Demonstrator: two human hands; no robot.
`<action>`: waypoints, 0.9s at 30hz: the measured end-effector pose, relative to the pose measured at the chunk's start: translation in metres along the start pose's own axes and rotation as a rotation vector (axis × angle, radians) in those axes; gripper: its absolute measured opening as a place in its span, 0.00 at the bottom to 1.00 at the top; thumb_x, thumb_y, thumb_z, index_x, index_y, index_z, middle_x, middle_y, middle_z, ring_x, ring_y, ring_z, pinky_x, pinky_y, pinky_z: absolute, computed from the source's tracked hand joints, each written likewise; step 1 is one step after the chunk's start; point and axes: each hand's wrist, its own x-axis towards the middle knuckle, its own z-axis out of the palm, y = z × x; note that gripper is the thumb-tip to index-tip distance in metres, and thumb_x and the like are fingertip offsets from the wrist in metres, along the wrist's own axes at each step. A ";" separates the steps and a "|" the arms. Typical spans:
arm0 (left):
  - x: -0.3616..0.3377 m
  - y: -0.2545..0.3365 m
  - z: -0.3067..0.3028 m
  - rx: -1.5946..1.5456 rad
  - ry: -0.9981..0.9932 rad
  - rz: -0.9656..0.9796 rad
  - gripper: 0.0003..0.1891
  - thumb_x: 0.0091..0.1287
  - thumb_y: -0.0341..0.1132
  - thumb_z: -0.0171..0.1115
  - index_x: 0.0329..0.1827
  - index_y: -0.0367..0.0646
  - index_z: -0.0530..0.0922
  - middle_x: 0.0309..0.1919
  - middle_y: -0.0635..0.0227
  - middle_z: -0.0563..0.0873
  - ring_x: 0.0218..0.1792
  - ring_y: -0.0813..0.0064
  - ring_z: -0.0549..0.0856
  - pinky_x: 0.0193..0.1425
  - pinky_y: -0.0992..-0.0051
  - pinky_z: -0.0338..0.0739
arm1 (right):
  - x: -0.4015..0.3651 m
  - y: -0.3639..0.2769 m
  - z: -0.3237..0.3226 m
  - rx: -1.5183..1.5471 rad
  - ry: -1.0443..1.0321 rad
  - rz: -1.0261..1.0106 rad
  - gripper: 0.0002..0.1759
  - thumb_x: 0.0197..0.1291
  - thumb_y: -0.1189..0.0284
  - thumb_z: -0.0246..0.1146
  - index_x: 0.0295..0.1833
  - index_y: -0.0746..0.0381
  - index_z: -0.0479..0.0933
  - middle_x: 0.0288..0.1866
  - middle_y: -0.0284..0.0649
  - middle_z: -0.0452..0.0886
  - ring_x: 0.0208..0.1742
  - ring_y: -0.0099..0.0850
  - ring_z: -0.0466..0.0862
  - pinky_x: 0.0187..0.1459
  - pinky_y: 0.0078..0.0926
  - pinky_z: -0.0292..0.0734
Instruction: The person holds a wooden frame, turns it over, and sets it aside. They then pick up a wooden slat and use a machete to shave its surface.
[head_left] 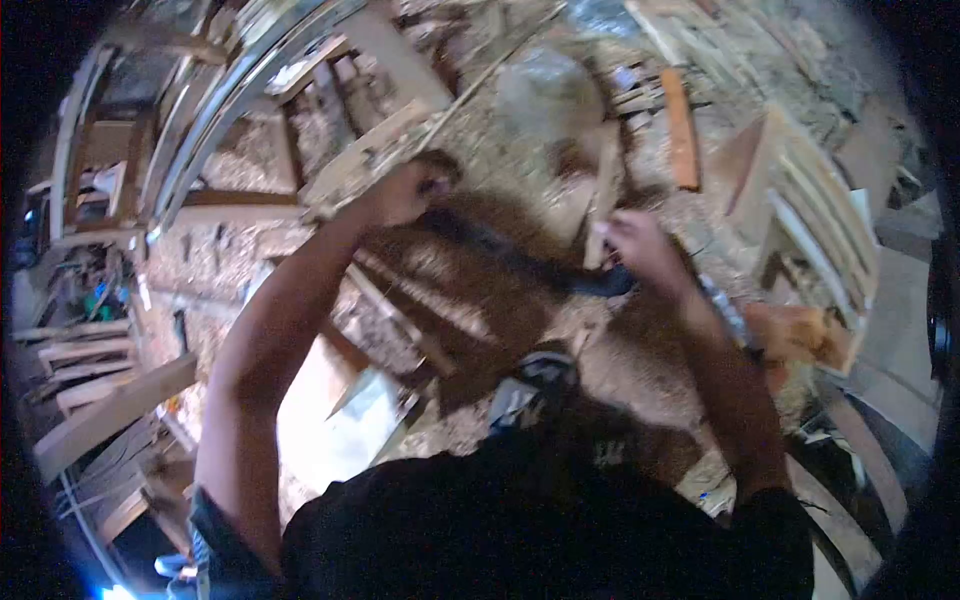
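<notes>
A long, dark, strip-like thing (500, 250) stretches between my two hands above the floor; blur hides what kind it is. My left hand (405, 192) is closed at its upper left end, the fingers curled. At the other end, my right hand (645, 248) has its fingers bent together, close to the strip's dark curved tip. Just beyond the right hand, a narrow pale wooden board (603, 185) leans or lies on the shavings. One shoe (545, 375) shows below the strip.
Wood shavings (465, 425) and offcuts cover the floor. An orange-brown board (680, 130) lies ahead. Wooden frames (225, 200) stand at the left, a slatted wooden panel (815, 235) at the right. A clear plastic bag (550, 85) sits at the back.
</notes>
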 end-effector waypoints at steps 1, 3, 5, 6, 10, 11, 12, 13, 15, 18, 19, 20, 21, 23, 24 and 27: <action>-0.013 0.004 0.004 0.016 -0.024 -0.037 0.12 0.71 0.31 0.58 0.53 0.39 0.83 0.47 0.50 0.88 0.50 0.56 0.88 0.59 0.62 0.79 | -0.001 -0.001 0.005 0.112 0.004 0.033 0.14 0.71 0.69 0.64 0.47 0.72 0.82 0.33 0.39 0.86 0.29 0.24 0.84 0.27 0.24 0.79; -0.020 0.013 -0.002 -0.030 0.074 -0.091 0.12 0.71 0.32 0.59 0.54 0.40 0.82 0.47 0.51 0.88 0.50 0.59 0.88 0.58 0.63 0.79 | 0.009 0.004 0.007 0.105 0.009 -0.005 0.15 0.71 0.68 0.64 0.48 0.71 0.82 0.34 0.39 0.87 0.28 0.24 0.84 0.27 0.23 0.80; -0.037 0.016 -0.008 -0.067 0.064 -0.108 0.12 0.72 0.34 0.59 0.54 0.41 0.82 0.47 0.50 0.88 0.50 0.59 0.88 0.58 0.63 0.80 | 0.008 0.007 0.010 0.065 0.017 -0.012 0.15 0.71 0.67 0.64 0.49 0.71 0.82 0.36 0.39 0.87 0.28 0.24 0.84 0.26 0.22 0.80; -0.043 0.018 -0.010 -0.108 0.056 -0.103 0.13 0.73 0.36 0.58 0.55 0.41 0.82 0.47 0.50 0.88 0.50 0.60 0.88 0.58 0.62 0.80 | 0.004 -0.009 0.012 0.050 0.029 0.074 0.16 0.71 0.66 0.64 0.50 0.71 0.82 0.36 0.39 0.87 0.29 0.23 0.83 0.28 0.22 0.80; -0.070 0.020 -0.010 -0.060 0.139 -0.169 0.14 0.72 0.37 0.58 0.55 0.41 0.82 0.45 0.51 0.88 0.46 0.60 0.88 0.54 0.62 0.80 | 0.016 0.016 0.014 -0.019 0.079 -0.077 0.15 0.72 0.66 0.63 0.41 0.70 0.81 0.28 0.36 0.83 0.24 0.22 0.81 0.23 0.22 0.79; -0.078 0.030 -0.017 -0.078 0.138 -0.159 0.14 0.71 0.37 0.58 0.55 0.41 0.82 0.43 0.51 0.89 0.44 0.59 0.88 0.51 0.62 0.80 | 0.009 0.000 0.017 -0.006 0.097 0.015 0.17 0.73 0.65 0.63 0.41 0.71 0.81 0.27 0.36 0.82 0.23 0.22 0.81 0.23 0.24 0.79; -0.079 0.031 -0.017 -0.135 0.127 -0.167 0.15 0.70 0.36 0.59 0.56 0.41 0.82 0.40 0.52 0.89 0.40 0.59 0.88 0.49 0.61 0.80 | 0.005 -0.010 0.022 -0.027 0.153 0.030 0.18 0.73 0.63 0.62 0.42 0.71 0.81 0.26 0.36 0.81 0.22 0.22 0.81 0.22 0.26 0.79; -0.080 0.029 -0.018 -0.188 0.113 -0.179 0.15 0.69 0.36 0.59 0.56 0.41 0.82 0.37 0.52 0.89 0.37 0.59 0.87 0.46 0.61 0.80 | 0.009 0.000 0.023 0.132 0.113 0.165 0.19 0.73 0.62 0.62 0.44 0.71 0.81 0.26 0.36 0.81 0.21 0.24 0.81 0.23 0.25 0.79; -0.079 0.014 -0.011 -0.150 0.171 -0.087 0.15 0.70 0.36 0.60 0.56 0.41 0.82 0.35 0.53 0.88 0.34 0.60 0.87 0.45 0.62 0.80 | 0.006 -0.007 0.023 0.114 0.128 0.274 0.16 0.74 0.64 0.61 0.51 0.69 0.81 0.33 0.38 0.83 0.22 0.22 0.80 0.25 0.22 0.77; -0.067 0.012 -0.013 -0.135 0.191 -0.081 0.14 0.72 0.37 0.60 0.55 0.40 0.82 0.34 0.55 0.89 0.33 0.63 0.87 0.44 0.63 0.80 | -0.001 -0.015 0.025 0.086 0.256 0.211 0.17 0.74 0.65 0.60 0.54 0.70 0.78 0.34 0.37 0.82 0.22 0.22 0.79 0.24 0.22 0.76; -0.061 0.014 -0.014 -0.171 0.166 -0.152 0.13 0.73 0.37 0.60 0.55 0.40 0.82 0.37 0.55 0.89 0.34 0.65 0.88 0.44 0.64 0.80 | -0.001 -0.012 0.023 0.086 0.260 0.207 0.17 0.74 0.65 0.60 0.54 0.70 0.78 0.34 0.37 0.82 0.22 0.22 0.79 0.24 0.22 0.76; -0.054 0.014 -0.016 -0.100 0.190 -0.098 0.14 0.76 0.38 0.59 0.56 0.39 0.82 0.42 0.55 0.89 0.37 0.66 0.88 0.45 0.65 0.81 | 0.001 -0.006 0.022 0.060 0.254 0.157 0.16 0.74 0.66 0.60 0.54 0.70 0.78 0.33 0.36 0.82 0.22 0.22 0.78 0.24 0.22 0.75; -0.044 0.016 -0.020 -0.097 0.190 -0.094 0.14 0.76 0.38 0.59 0.56 0.39 0.82 0.42 0.55 0.89 0.37 0.66 0.88 0.45 0.65 0.81 | 0.001 -0.005 0.021 0.035 0.248 0.110 0.16 0.74 0.66 0.60 0.55 0.69 0.77 0.33 0.36 0.81 0.22 0.21 0.78 0.23 0.22 0.74; -0.019 0.022 -0.025 -0.087 0.179 -0.078 0.15 0.77 0.38 0.57 0.57 0.38 0.82 0.46 0.53 0.89 0.38 0.64 0.89 0.47 0.64 0.82 | 0.000 -0.004 0.016 0.108 0.236 0.039 0.16 0.74 0.67 0.60 0.55 0.69 0.78 0.33 0.35 0.81 0.23 0.21 0.78 0.23 0.21 0.72; -0.007 0.037 -0.030 -0.163 0.222 -0.102 0.15 0.75 0.40 0.59 0.57 0.41 0.83 0.46 0.50 0.88 0.46 0.56 0.88 0.53 0.60 0.81 | 0.002 0.000 0.013 0.130 0.239 0.000 0.16 0.74 0.67 0.60 0.55 0.69 0.78 0.34 0.36 0.82 0.23 0.20 0.78 0.23 0.21 0.72; 0.036 0.043 -0.034 -0.027 0.416 0.084 0.15 0.75 0.40 0.59 0.57 0.40 0.83 0.51 0.51 0.86 0.50 0.54 0.87 0.54 0.61 0.81 | 0.005 -0.002 0.007 0.127 0.287 -0.020 0.16 0.75 0.66 0.59 0.55 0.69 0.78 0.37 0.38 0.84 0.25 0.19 0.79 0.24 0.20 0.73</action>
